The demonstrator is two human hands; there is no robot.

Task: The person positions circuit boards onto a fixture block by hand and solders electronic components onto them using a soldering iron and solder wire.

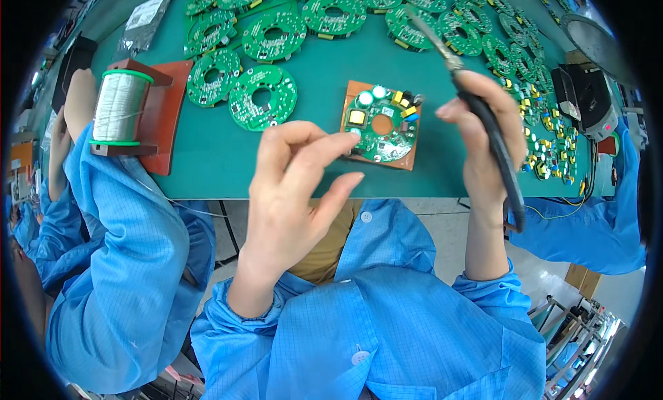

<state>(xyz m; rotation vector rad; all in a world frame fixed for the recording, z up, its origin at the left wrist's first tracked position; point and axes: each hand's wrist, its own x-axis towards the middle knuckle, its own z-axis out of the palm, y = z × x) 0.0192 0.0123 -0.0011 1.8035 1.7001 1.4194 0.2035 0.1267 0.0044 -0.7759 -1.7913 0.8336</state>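
Head view: round green circuit board (382, 126), populated with a yellow block, pale capacitors and a copper centre, sits on a small brown square holder (409, 159) on the green table (207, 158). All places below are given from this board.

Left hand (297, 193) hovers just below and left of the board, fingers loosely spread and bent, thumb and forefinger tips close together near the board's lower left edge; whether they pinch the thin solder wire cannot be told.

Right hand (483, 134) is just right of the board, closed around the black handle of a soldering iron (476, 103). The iron's long axis runs diagonally, its metal tip raised up and to the right of the board, above it and not touching.

Far left of the board stands a solder wire spool (119, 106). Rows of bare green boards (262, 96) lie beyond it.
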